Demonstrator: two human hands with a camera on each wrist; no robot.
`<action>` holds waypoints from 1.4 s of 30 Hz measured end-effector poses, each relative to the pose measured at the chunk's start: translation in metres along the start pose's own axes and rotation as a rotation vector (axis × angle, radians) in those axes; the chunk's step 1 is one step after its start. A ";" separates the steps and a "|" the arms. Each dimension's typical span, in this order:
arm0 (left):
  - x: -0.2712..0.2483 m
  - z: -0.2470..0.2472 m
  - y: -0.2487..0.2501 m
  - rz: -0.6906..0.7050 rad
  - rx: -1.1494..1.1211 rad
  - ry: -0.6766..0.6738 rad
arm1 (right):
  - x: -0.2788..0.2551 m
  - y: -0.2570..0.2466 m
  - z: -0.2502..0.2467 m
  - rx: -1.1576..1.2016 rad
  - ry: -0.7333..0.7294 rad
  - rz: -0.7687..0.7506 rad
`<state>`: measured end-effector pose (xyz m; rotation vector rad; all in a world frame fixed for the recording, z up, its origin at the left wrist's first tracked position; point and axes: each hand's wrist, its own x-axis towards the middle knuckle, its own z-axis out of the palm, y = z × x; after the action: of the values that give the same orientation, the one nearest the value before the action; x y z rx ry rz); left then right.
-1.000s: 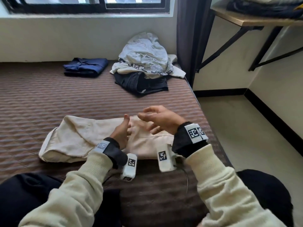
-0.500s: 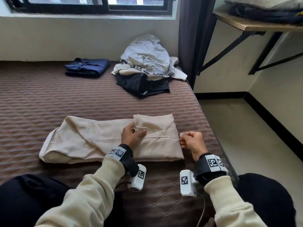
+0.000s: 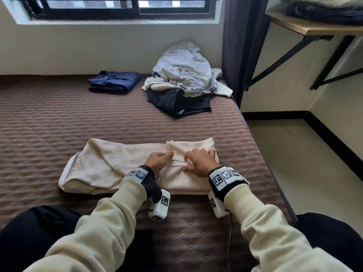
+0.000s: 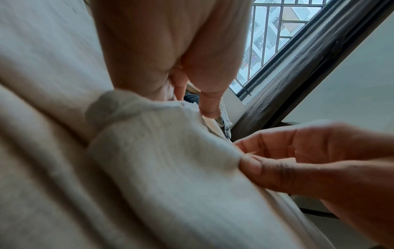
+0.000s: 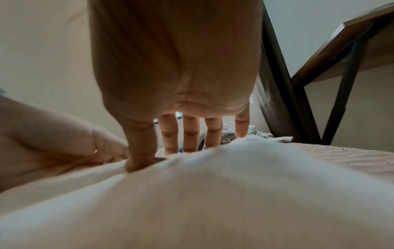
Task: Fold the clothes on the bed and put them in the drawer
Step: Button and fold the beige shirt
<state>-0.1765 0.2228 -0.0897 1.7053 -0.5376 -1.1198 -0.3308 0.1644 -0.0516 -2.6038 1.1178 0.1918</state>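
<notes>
The soft cream shirt (image 3: 117,165) lies half folded. The left hand (image 3: 157,161) pinches its edge; the right hand (image 3: 200,161), moved over from beside it, presses flat with straight fingers.

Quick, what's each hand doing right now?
Left hand: pinching a fold of the cream folded cloth garment.
Right hand: open, fingers pressing that garment.

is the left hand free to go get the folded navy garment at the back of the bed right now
Probably not yet. The left hand is pinching a fold of the cream garment. The navy garment lies far back by the wall with bare mattress between, so the path is open once it lets go and leans forward.
</notes>
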 end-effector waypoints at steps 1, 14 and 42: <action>0.000 0.001 0.000 -0.014 0.002 -0.003 | 0.001 0.002 -0.003 0.022 -0.022 -0.011; 0.004 -0.003 -0.012 -0.050 0.044 0.005 | 0.016 0.002 0.008 0.580 0.312 0.001; 0.006 -0.026 -0.027 0.076 0.176 0.128 | -0.010 0.057 0.045 1.017 0.304 0.508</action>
<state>-0.1550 0.2423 -0.1144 1.8773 -0.6298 -0.9244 -0.3793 0.1491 -0.1045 -1.4550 1.4449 -0.5471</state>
